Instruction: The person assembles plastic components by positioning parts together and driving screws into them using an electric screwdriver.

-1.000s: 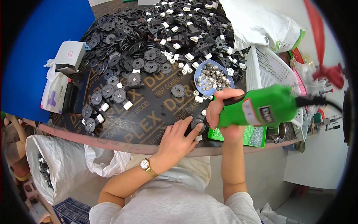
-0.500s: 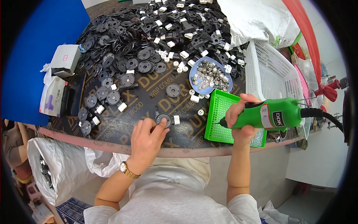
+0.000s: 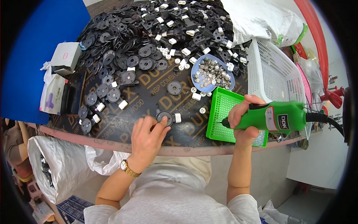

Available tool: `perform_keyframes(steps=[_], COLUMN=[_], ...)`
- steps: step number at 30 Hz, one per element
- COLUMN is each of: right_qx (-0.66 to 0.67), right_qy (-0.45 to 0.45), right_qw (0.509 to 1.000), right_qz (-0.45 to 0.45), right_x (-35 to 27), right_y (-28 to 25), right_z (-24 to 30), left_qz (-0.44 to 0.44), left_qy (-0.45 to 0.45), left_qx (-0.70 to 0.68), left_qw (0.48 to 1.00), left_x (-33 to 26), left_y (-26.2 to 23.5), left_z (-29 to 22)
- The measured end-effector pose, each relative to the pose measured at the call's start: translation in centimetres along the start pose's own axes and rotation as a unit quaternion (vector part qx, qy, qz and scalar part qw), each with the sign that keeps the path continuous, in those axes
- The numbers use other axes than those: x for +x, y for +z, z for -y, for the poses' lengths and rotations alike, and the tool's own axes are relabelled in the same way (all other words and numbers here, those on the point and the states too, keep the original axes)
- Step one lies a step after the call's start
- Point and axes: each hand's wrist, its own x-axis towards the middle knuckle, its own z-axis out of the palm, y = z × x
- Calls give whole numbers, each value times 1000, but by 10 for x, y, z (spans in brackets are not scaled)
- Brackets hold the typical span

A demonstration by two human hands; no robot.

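Observation:
My right hand (image 3: pixel 242 118) wraps round a green electric screwdriver (image 3: pixel 278 117), held level with its tip to the left, over a green perforated tray (image 3: pixel 215 132). With the fingers of my left hand (image 3: pixel 150 137), I grip a black round-faced plastic part (image 3: pixel 164 117) lying on the dark board. A white block (image 3: pixel 178 118) sticks out of that part's right side. Farther back, a loose black disc (image 3: pixel 174 87) lies by itself. A blue dish (image 3: pixel 203 88) of small metal pieces stands beyond the tray, with white caps and a white block around its near edge.
Several finished-looking disc assemblies (image 3: pixel 113 95) lie at the left. Black discs (image 3: pixel 145 63) and black-and-white parts (image 3: pixel 194 28) are heaped at the back. A white basket (image 3: pixel 257 71) stands right, a white box (image 3: pixel 65 58) left. The board's pink edge (image 3: pixel 194 151) is nearest me.
The view has shifted slightly. My left hand stays on the round-faced part, and the screwdriver remains over the green tray in my right hand.

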Motion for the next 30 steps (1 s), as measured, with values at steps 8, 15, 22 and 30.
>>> perform_keyframes(steps=[8, 15, 22, 30], right_qx=[-54, -101, 38, 117], right_qy=[39, -6, -22, 44], right_qw=[997, 992, 999, 991], right_qz=[-46, -73, -16, 40], right_x=[-6, 8, 28, 28], right_y=[15, 24, 84, 103], right_z=[4, 20, 1, -28], left_qz=[5, 47, 88, 63], left_qy=[21, -15, -61, -46], left_qx=[-39, -120, -200, -192], left_qw=[999, 992, 974, 978], left_x=[11, 24, 24, 22], left_y=[-5, 2, 5, 8], left_z=[5, 11, 16, 20])
